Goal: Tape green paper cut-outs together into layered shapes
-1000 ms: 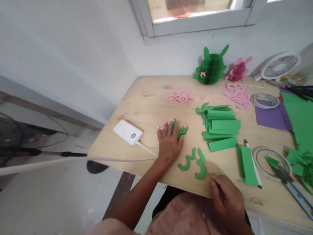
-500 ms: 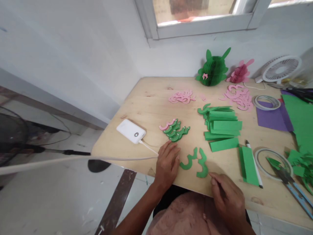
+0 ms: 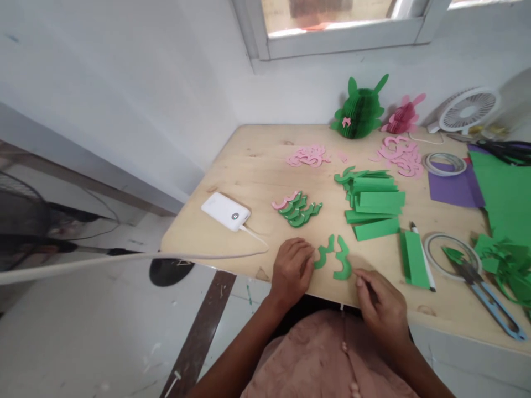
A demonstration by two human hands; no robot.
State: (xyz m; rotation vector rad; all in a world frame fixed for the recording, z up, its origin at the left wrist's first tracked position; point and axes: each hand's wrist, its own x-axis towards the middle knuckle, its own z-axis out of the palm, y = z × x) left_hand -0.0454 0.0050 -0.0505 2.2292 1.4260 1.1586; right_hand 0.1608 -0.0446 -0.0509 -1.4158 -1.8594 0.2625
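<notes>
Left hand [image 3: 292,271] of yours has moved off the small pile [image 3: 297,213] to the left green cutout [image 3: 323,261]; attention now seems on the loose pieces. Fingers curled at its edge; grip unclear. Your right hand [image 3: 384,301], fingers bent, lies beside the right green cutout [image 3: 344,256]; cannot tell if holding anything. Count: two loose cutouts before you, two paper figures [image 3: 360,113], two tape rolls [image 3: 445,173].

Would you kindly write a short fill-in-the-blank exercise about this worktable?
1. Between the left hand and the right hand lie two cut-outs coloured ____.
2. The smaller paper figure by the wall has ____ ears.
3. The scissors lying across a tape roll have ____ handles.

Missing words: green; pink; blue.
</notes>
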